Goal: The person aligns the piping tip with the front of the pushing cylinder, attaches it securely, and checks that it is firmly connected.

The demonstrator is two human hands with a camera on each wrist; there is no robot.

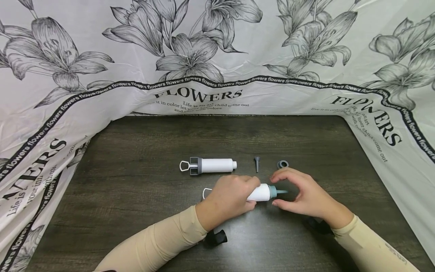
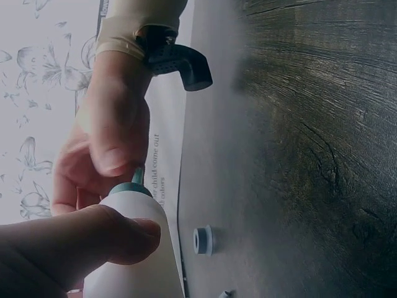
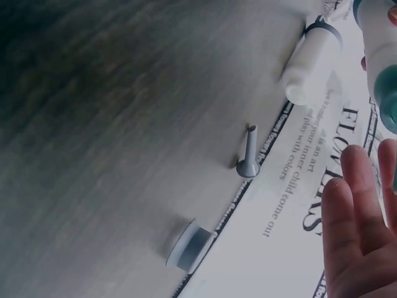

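My left hand [image 1: 231, 192] grips a white dessert-syringe-like tube [image 1: 261, 193], which lies sideways with its tip to the right. In the left wrist view, the left thumb presses along the white barrel [image 2: 139, 273]. A green-blue collar with a thin pointed nozzle [image 1: 280, 191] is on the tube's right end; a white loop handle [image 1: 205, 193] shows behind the left hand. Around the nozzle, my right hand [image 1: 307, 196] is spread in a wide C, thumb and fingers apart and holding nothing. Its fingers also show in the right wrist view, below the green collar [image 3: 388, 93].
Behind the hands lies a second white tube [image 1: 217, 165] with a grey collar and loop handle. To its right are a small grey nozzle [image 1: 257, 164] and a grey ring [image 1: 283, 164]. Flower-printed cloth [image 1: 190, 68] borders the dark wooden table [image 1: 136, 143].
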